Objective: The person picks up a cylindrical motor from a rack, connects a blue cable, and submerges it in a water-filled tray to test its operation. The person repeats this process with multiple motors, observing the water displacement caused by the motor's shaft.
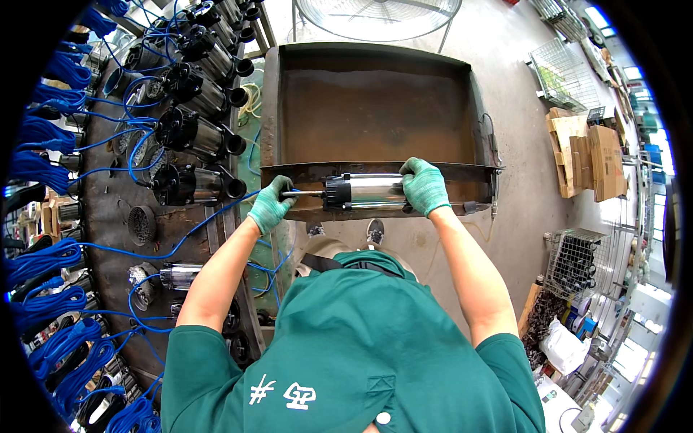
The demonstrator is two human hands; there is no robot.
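Observation:
A shiny steel pump body (pixel 375 190) with a black ribbed end lies on its side along the near ledge of a rusty metal tank. My right hand (pixel 424 186), in a green glove, grips its right end. My left hand (pixel 271 204), gloved too, is closed round a thin metal rod (pixel 307 193) that reaches to the pump's black end. Whether the rod is a tool or a part of the pump I cannot tell. A blue cable (pixel 180 249) runs from the left bench up to my left hand; its end is hidden there.
The brown tank (pixel 271 108) stands in front of me, with a large round fan (pixel 379 18) beyond it. Several similar pumps (pixel 191 133) and coiled blue cables (pixel 54 141) crowd the bench at left. Cardboard (pixel 606 162) and a wire basket (pixel 577 263) stand at right.

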